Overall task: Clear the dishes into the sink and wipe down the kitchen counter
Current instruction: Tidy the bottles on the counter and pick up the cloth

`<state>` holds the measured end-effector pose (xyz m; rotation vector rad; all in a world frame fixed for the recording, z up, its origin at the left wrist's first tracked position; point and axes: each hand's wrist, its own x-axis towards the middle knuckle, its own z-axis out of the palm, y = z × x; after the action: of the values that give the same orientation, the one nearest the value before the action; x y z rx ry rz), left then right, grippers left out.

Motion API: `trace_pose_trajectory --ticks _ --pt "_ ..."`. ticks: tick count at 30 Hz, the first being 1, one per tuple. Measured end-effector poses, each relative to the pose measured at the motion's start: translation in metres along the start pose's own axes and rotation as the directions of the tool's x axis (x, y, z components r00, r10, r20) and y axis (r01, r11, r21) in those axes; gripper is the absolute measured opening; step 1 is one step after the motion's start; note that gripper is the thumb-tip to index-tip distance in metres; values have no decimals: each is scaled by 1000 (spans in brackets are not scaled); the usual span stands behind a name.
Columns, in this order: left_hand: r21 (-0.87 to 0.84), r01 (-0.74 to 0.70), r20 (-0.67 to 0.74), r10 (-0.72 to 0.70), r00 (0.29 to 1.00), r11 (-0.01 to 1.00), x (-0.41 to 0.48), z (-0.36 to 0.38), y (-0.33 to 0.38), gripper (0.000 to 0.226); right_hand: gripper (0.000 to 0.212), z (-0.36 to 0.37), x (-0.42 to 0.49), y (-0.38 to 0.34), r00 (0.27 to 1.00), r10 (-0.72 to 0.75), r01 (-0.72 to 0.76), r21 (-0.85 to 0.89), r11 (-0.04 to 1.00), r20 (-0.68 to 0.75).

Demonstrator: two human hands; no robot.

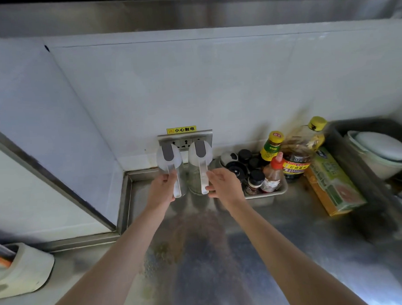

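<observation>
left forearm [112,260] and right forearm [280,252] stretch out from the bottom edge over the steel counter [315,258], which carries a wide brown smear [199,233] just behind the wrists. so the wiping looks not yet done.

far to the right of the right fingers lies the sink [343,146], with pale bowls [379,153] already stacked in it; that part of the clearing seems under way. between sink and fingers lie a green and yellow box [332,183] and a metal tray [266,193] crowded with sauce bottles [272,147] and dark-capped jars.

two clear jugs stand side by side against the wall, right at the fingertips. left hand [162,188] curls round the white handle of the left jug [169,158]. right hand [223,186] has thumb and fingers either side of the handle of the right jug [199,157], touching it, but i cannot tell whether they have closed on it.

my guess is that both jugs are to be lifted clear, so what is left is moving them, then wiping the whole top.
</observation>
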<state>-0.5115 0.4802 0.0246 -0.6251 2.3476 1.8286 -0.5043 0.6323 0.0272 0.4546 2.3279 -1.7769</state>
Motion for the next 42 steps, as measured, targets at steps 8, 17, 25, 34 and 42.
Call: trace_pose_trajectory --ticks 8,17,25,34,42 --pt "216 -245 90 231 969 945 -68 11 -9 6 29 -51 -63 29 993 19 -25 -51 998 -119" --pt "187 -281 520 148 842 941 -145 141 0 17 9 -194 -139 102 938 68 -83 -29 996 -341" --pt "142 -265 703 92 705 954 -240 297 10 9 9 -354 -203 177 857 158 -185 -7 983 -491" --pt "142 -250 709 77 701 958 -315 412 15 18 15 -476 -232 196 668 -65 -219 -279 935 -742" --pt "131 -232 663 88 743 964 -326 421 22 12 43 -512 -193 213 685 120 -253 -81 964 -719"
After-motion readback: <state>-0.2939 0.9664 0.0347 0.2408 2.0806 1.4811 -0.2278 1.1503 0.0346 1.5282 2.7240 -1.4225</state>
